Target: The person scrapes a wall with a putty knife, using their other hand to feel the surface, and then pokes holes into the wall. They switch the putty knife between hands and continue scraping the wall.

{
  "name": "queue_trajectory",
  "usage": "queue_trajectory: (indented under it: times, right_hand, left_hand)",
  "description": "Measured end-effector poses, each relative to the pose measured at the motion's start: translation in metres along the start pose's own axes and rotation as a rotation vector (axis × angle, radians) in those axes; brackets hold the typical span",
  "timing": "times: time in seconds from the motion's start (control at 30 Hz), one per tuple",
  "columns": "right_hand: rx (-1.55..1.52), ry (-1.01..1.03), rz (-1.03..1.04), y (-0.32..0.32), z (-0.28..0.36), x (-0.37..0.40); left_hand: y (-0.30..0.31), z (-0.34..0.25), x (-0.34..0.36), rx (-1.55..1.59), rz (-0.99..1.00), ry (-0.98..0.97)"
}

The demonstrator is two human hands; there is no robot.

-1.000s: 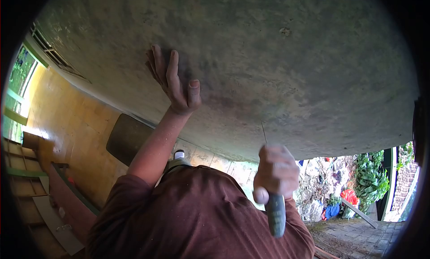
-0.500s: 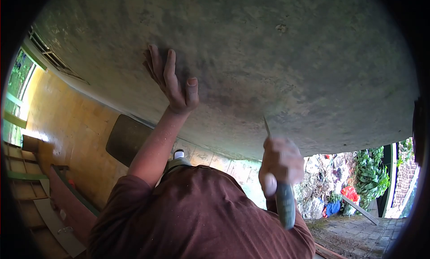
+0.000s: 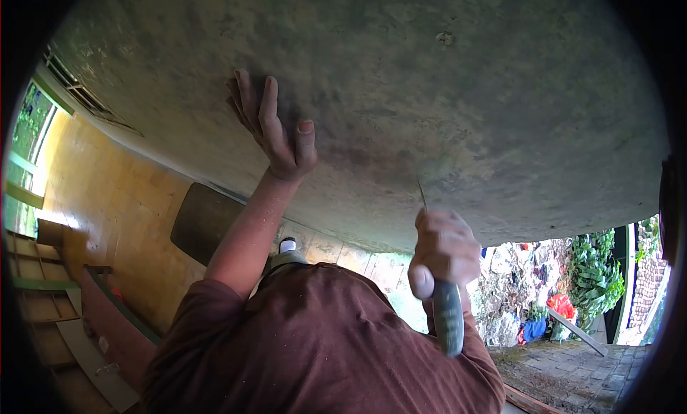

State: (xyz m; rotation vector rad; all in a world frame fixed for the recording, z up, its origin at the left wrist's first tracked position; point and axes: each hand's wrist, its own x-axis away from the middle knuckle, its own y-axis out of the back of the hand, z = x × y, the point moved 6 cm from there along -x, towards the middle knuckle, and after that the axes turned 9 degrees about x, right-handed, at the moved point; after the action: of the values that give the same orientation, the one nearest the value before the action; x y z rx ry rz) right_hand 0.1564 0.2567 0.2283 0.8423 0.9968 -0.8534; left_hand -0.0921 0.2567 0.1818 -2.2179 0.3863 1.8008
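A mottled, stained grey wall (image 3: pixel 372 78) spreads across the upper part of the head view. My left hand (image 3: pixel 275 131) lies against it, its fingers stretched out and the thumb apart, holding nothing. Lower right, my right hand (image 3: pixel 447 246) is closed round a scraper (image 3: pixel 449 317) with a thick dark grey-green handle. Its thin blade is seen edge-on and points up at the wall, with the tip at or very near the surface; exact contact cannot be made out. Motion slightly blurs the right hand.
On the left are a yellowish floor (image 3: pixel 132 178), a dark mat-like panel (image 3: pixel 204 221) and wooden shelving (image 3: pixel 43 299). A slatted vent (image 3: pixel 86 92) is set in the wall. Heaped litter (image 3: pixel 515 289), green plants (image 3: pixel 595 278), a leaning plank (image 3: pixel 578 333) and paving (image 3: pixel 587 378) lie at right.
My right hand and the scraper have moved slightly up and to the left along the wall. My left hand stays in nearly the same place.
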Motion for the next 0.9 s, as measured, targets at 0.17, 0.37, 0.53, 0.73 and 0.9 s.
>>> queue_trajectory:
  times: [0.17, 0.37, 0.53, 0.73, 0.9]
  right_hand:
    - [0.005, -0.034, -0.066, -0.003, -0.011, -0.001]
    - [-0.092, 0.106, 0.048, 0.001, 0.009, -0.002]
    - [-0.079, 0.075, 0.079, -0.001, 0.006, -0.001]
    - [-0.021, 0.063, 0.045, -0.001, -0.005, 0.0]
    - [0.033, -0.021, 0.089, -0.005, -0.011, 0.004]
  left_hand:
    - [0.0, 0.0, 0.0, -0.002, -0.001, -0.002]
    - [0.0, 0.0, -0.001, -0.013, -0.003, -0.006]
    - [0.0, -0.001, -0.001, -0.008, 0.01, -0.004]
    - [0.0, -0.001, 0.0, -0.004, 0.006, -0.008]
    - [0.001, -0.002, 0.0, -0.013, 0.023, 0.003]
